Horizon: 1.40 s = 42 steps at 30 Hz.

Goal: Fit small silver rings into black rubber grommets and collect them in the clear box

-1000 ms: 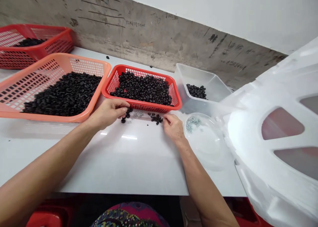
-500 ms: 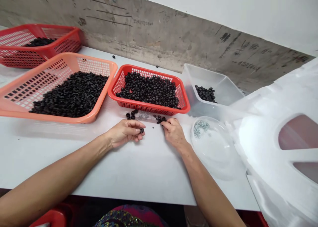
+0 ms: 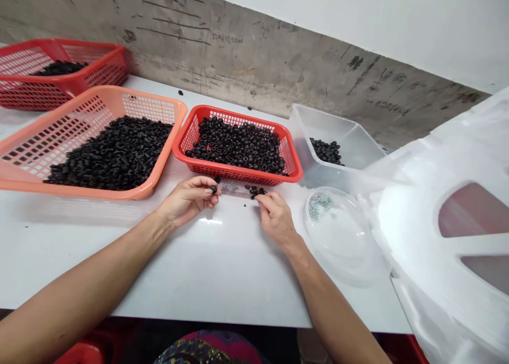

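Note:
Between the thumb and fingers of my left hand is a small round black part. It is held just in front of the red basket, which is filled with black ring-like parts. My right hand has its fingertips pinched at a small pile of black pieces on the white table; whether a piece is between them is too small to tell. Tiny clear or silvery bits lie between my two hands.
An orange basket of small black pieces stands at left, another red basket behind it. On the right are a clear bin with black parts, a clear round dish with silvery bits, and a large white plastic item.
My left hand has moved left and slightly away from me with the black part, now covering most of the loose black rings there. My right hand has barely shifted.

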Available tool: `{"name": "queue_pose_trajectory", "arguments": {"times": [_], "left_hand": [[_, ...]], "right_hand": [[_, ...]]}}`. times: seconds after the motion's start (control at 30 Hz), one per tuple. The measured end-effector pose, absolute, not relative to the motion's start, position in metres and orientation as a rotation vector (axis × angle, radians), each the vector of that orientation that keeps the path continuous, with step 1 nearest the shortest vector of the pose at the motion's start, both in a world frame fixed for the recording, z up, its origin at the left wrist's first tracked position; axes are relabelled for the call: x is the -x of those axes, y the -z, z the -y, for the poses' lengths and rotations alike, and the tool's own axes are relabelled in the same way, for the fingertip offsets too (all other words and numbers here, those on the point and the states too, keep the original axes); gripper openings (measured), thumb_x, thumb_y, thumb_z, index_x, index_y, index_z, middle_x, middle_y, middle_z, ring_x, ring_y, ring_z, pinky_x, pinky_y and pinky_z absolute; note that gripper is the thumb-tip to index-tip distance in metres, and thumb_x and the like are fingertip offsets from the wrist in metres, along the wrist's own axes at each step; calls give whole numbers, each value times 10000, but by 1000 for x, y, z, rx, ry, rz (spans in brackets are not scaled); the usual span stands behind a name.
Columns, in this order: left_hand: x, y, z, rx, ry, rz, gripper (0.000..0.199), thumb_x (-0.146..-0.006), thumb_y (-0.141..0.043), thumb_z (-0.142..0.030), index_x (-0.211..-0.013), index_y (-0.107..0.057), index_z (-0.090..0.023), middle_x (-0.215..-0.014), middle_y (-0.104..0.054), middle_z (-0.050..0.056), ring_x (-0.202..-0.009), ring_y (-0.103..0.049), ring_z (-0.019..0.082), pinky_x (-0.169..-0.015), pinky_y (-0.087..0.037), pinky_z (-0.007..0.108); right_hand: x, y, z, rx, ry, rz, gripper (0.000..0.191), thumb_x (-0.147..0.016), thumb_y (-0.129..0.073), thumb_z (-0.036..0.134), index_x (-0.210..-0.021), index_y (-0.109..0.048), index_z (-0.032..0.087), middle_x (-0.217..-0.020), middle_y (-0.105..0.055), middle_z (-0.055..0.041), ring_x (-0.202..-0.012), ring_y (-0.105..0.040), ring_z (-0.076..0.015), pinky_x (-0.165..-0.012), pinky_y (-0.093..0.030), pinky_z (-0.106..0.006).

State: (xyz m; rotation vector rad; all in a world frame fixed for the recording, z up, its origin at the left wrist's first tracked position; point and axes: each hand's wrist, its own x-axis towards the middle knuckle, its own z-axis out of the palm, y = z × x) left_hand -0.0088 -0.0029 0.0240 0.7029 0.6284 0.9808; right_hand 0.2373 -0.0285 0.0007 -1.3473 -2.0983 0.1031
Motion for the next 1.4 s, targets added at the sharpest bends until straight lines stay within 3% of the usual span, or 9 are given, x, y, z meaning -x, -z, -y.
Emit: {"name": "queue_pose_trajectory", "arguments": {"times": [0.23, 0.4, 0.73, 0.9, 1.07, 1.23, 1.4], "left_hand": [[8, -25, 4, -661, -1034, -635, 163, -651, -657, -61, -796, -647, -133, -758, -649, 31, -615, -584, 109, -603, -439, 239], [6, -25, 7, -623, -981, -625, 157, -636, -653, -68, -784, -643, -121, -736, -643, 42, -593, -586, 120, -552, -426, 237], [-5, -22, 18, -595, -895, -660, 229, -653, -690, -65, -874, -640, -97, -722, -658, 73, -595, -616, 134, -531, -448, 220], [-8, -19, 21, -588, -839, -629, 210, -680, -690, -70, -884, -641, -86, -811, -672, 104, -652, -639, 142, -575, -493, 228], [-12, -16, 26, -604, -774, -594, 174, -680, -708, -84, -839, -637, -83, -730, -666, 87, -650, -647, 153, -590, -514, 238], [-16, -16, 30, -599, -734, -581, 162, -690, -706, -95, -839, -642, -85, -764, -669, 99, -652, -648, 147, -594, -518, 233], [-17, -18, 32, -565, -736, -580, 163, -693, -706, -90, -838, -631, -82, -715, -676, 102, -640, -650, 148, -606, -517, 229]], "right_hand": [[-228, -7, 24, 1397, 114, 2167, 251, -836, -435, 103, -956, -651, 146, -853, -487, -101, -831, -439, -226, -731, -431, -362], [-220, -17, 9, 1417, 286, 2430, 249, -813, -427, 62, -804, -657, 155, -804, -482, -101, -774, -395, -227, -690, -386, -358], [-199, -13, -8, 1518, 251, 2481, 207, -804, -465, 75, -723, -635, 159, -811, -535, -132, -851, -453, -272, -709, -394, -387], [-195, -34, 16, 1448, -380, 2068, 131, -807, -510, 141, -779, -634, 174, -777, -563, -57, -759, -505, -187, -697, -427, -327], [-186, -40, 38, 1278, -1110, 1517, 59, -746, -611, 222, -776, -648, 187, -713, -607, 7, -652, -524, -125, -615, -428, -260], [-183, -28, 43, 1102, -1403, 1191, 89, -690, -688, 233, -775, -703, 210, -691, -648, 8, -638, -567, -125, -645, -462, -278], [-182, -26, 44, 1086, -1447, 1145, 97, -666, -706, 221, -760, -722, 209, -760, -673, -9, -710, -595, -140, -686, -484, -290]]}}
